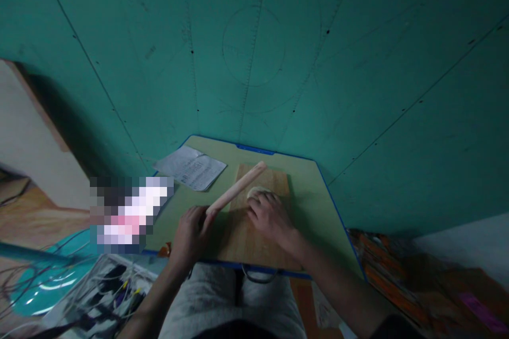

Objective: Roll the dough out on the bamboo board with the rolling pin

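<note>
My left hand is wrapped round the lower end of a plain wooden rolling pin. The pin slants up and to the right, its far end over the wooden board. On that board lies a pale, rounded piece of dough. My right hand rests on the dough with bent fingers gripping it from the near side, so part of it is hidden.
The board lies on a small light-green folding table with a blue edge. A printed sheet is at its back left, near a blurred-out patch. A green wall rises behind. Cables fill a box at lower left.
</note>
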`<state>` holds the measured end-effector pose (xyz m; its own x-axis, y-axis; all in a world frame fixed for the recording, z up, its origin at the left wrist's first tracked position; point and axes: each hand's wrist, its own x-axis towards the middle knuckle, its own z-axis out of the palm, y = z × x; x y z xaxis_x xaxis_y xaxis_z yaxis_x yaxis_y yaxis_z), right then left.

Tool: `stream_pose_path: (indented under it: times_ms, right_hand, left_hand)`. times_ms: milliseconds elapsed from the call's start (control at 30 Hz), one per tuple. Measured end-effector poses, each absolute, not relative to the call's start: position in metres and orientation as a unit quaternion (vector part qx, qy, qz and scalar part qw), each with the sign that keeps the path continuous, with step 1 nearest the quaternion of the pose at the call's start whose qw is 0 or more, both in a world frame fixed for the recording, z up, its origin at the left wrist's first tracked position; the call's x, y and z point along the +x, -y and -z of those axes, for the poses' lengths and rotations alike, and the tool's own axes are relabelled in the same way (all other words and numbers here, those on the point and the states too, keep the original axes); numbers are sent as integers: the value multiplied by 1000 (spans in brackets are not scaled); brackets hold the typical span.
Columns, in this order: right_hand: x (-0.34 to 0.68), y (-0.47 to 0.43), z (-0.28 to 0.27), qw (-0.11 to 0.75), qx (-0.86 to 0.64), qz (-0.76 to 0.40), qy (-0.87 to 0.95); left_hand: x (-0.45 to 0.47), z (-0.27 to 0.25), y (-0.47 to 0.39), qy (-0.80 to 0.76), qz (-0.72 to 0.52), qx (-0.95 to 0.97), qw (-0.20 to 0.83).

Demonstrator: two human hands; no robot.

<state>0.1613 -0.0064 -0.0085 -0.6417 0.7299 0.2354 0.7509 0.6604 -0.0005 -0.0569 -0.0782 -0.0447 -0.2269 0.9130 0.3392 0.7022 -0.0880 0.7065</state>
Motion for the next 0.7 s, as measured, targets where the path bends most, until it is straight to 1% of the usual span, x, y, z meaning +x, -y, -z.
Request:
stream_pose_path:
  times_ms: [67,233,333,500,700]
  right_hand:
    - [161,7,8,106,-433,54,893]
    - [160,8,4,66,-472,28,879]
    - [161,7,4,80,-482,20,872]
    - [166,0,11,140,-478,-14,867]
    - [175,-11,22,269,-470,-93,836]
  left_hand:
    - [-57,45,79,-663,-418,608,128]
    - [-57,46,78,-667,-413,605,135]
    - [-57,46,78,-665,-419,605,132]
    - [-56,46,78,-654,-431,607,132]
    - [-56,45,78,-653,-436,604,135]
